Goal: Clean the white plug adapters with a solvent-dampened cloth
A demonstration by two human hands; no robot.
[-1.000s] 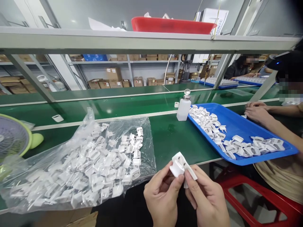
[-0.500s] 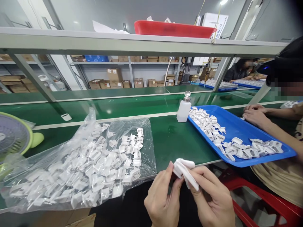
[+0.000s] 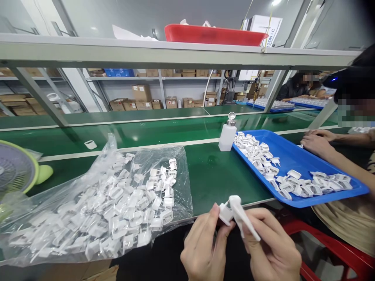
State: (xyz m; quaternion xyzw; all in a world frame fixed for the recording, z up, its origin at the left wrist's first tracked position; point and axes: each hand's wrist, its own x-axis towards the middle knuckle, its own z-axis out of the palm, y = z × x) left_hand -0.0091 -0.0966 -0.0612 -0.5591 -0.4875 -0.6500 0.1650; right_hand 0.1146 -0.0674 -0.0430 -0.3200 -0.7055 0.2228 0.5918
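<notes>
Near the front edge of the table, my left hand [image 3: 203, 246] pinches a small white plug housing [image 3: 225, 213] between thumb and fingertips. My right hand [image 3: 272, 246] grips a folded white cloth-like pad [image 3: 241, 216], whose upper end meets the plug housing's top right side. The plug's far side is hidden. To the left lies a clear plastic bag [image 3: 184, 183] spread with many white plug housings [image 3: 137, 199]. On the right, a blue tray [image 3: 293, 156] carries more of them along its left and front sides.
A white pump bottle [image 3: 227, 136] stands beside the tray. A loose white part [image 3: 90, 144] lies on the green belt [image 3: 164, 132]. At the left is a fan [image 3: 17, 168]. Overhead, a shelf [image 3: 131, 52] bears a red tray [image 3: 215, 35]. A co-worker's hands [image 3: 318, 140] are beyond the blue tray.
Both hands have shifted slightly right. The white pad has tilted more upright and drawn off the front of the plug housing, which now shows more. The loose white part has moved right with the belt.
</notes>
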